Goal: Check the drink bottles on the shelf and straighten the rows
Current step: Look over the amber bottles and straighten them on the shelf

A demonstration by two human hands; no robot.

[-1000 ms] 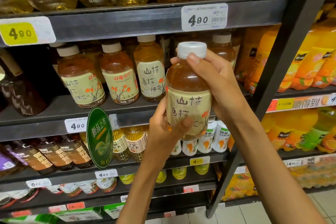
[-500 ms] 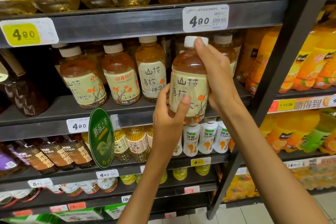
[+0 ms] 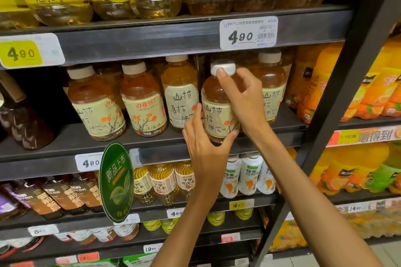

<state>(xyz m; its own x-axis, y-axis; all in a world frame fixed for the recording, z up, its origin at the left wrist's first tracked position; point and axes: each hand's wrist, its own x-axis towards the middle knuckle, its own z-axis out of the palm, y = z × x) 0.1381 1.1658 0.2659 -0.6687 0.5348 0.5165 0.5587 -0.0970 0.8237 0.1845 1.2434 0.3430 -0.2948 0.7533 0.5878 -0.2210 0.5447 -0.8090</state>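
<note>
Amber drink bottle (image 3: 218,112), white cap, cream label with orange fruit, stands upright on the middle shelf (image 3: 152,147). Our left hand (image 3: 204,143) cups its base, right hand (image 3: 243,102) wraps its shoulder.

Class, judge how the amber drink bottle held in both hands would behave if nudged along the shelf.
The held bottle looks full nearly to its white cap, so probably heavy for its size. Tall and narrow, it might tip if pushed high. Its smooth label may slip slightly.
</note>
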